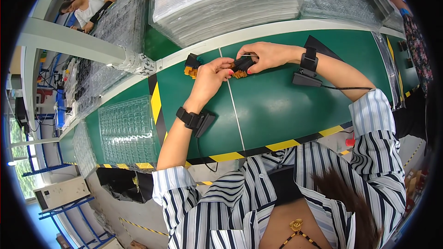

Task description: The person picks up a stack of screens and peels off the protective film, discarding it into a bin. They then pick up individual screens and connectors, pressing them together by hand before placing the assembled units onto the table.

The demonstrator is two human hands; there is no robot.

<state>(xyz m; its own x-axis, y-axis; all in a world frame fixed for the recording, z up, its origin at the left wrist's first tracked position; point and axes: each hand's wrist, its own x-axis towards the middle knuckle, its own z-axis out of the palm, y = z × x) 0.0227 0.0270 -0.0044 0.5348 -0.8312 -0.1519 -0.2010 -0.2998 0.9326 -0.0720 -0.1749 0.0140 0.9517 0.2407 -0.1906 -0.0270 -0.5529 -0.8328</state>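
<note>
My left hand (pixel 210 77) and my right hand (pixel 268 56) meet near the far edge of the green work surface. Between them is a small black part with orange pieces (pixel 241 67), perhaps several pieces together; its exact kind cannot be told. My right thumb and fingers close round its black side, while the left fingertips pinch its left end. Just left of my left hand lies a similar cluster of black and orange parts (pixel 191 66). The fingers partly hide the held part.
A clear plastic tray (pixel 125 129) lies on the left. Tall stacked trays (pixel 226 9) stand beyond the white rim. A post (pixel 131 62) rises at the far left. Co-workers (pixel 92 4) are at the upper left and right edge. Black wrist-strapped devices trail cables.
</note>
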